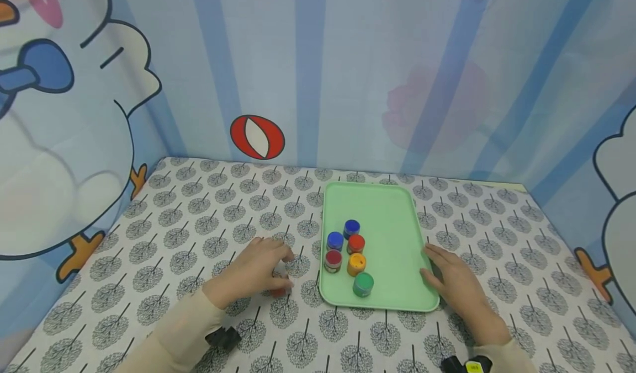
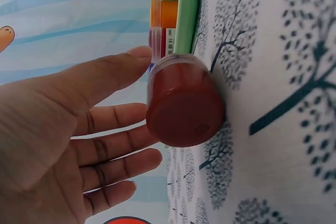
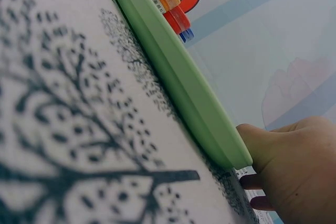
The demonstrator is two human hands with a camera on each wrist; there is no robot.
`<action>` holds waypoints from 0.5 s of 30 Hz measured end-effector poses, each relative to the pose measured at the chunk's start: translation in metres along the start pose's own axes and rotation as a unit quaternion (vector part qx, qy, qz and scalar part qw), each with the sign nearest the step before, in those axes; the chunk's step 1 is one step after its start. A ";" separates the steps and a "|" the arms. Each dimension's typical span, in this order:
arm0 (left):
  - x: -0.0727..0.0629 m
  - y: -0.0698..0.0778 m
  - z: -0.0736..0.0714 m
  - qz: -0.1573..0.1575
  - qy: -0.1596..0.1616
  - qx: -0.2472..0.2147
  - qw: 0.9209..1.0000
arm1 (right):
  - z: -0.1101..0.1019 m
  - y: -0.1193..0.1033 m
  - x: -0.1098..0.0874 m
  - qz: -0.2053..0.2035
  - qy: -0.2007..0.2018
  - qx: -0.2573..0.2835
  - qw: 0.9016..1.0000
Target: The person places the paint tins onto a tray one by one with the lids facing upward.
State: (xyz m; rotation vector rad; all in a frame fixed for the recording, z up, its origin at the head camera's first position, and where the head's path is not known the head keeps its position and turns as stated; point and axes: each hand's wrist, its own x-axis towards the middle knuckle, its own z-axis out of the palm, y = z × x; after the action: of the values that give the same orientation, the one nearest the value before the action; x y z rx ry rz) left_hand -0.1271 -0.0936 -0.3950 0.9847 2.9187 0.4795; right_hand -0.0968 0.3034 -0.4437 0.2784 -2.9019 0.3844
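Note:
A red paint jar [image 2: 185, 103] lies on its side on the patterned cloth, one round end toward the left wrist camera. My left hand [image 1: 258, 268] is around it, covering most of it in the head view. The thumb is stretched out and the fingers are spread loosely beside the jar. At the right edge of a light green tray [image 1: 392, 240], my right hand [image 1: 457, 279] holds the rim. Its thumb lies over the rim, with fingertips outside and lower down in the right wrist view.
Inside the tray's left half stand several paint jars: two blue, a red jar [image 1: 356, 244], a dark red jar [image 1: 333, 261], an orange jar [image 1: 356, 264] and a green jar [image 1: 363, 284]. A printed curtain [image 1: 348, 75] rises behind the table.

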 end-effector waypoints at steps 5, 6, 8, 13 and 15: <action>-0.006 0.001 0.003 -0.005 -0.013 -0.007 1.000 | 0.000 0.000 0.000 -0.002 0.004 -0.002 1.000; -0.007 0.001 0.004 -0.006 -0.014 -0.005 1.000 | -0.001 0.000 0.000 -0.002 0.004 -0.002 1.000; -0.008 0.002 0.006 -0.004 -0.010 0.005 1.000 | -0.001 0.000 0.000 -0.001 0.003 -0.002 1.000; -0.010 0.003 0.010 0.008 -0.001 0.028 1.000 | -0.001 0.000 0.000 0.001 0.000 0.000 1.000; -0.010 0.003 0.011 0.011 0.000 0.033 0.999 | 0.000 0.000 0.000 0.000 0.001 0.000 1.000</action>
State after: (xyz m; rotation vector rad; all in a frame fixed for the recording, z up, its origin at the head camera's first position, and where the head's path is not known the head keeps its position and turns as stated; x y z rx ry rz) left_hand -0.1161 -0.0939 -0.4055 1.0246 2.9441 0.3863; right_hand -0.0963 0.3038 -0.4433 0.2777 -2.9004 0.3841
